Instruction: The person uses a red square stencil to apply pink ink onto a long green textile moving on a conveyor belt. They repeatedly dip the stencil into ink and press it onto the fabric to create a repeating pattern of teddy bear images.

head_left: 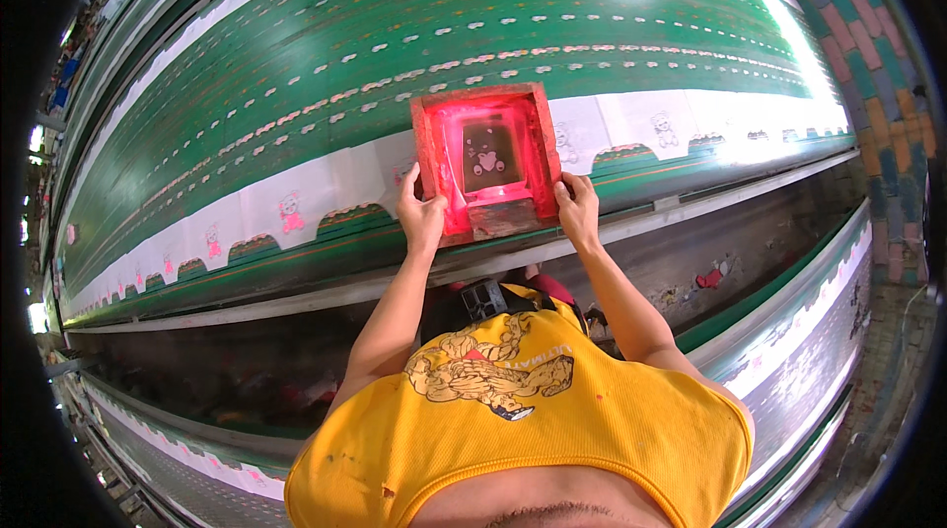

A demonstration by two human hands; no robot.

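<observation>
Red screen frame (486, 159) square to table (296, 84)

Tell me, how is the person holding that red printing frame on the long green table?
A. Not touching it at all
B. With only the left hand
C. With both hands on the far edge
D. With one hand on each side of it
D: the left hand grips the left edge of the red frame and the right hand grips its right edge, while the frame rests over the row of white cloth pieces.
</observation>
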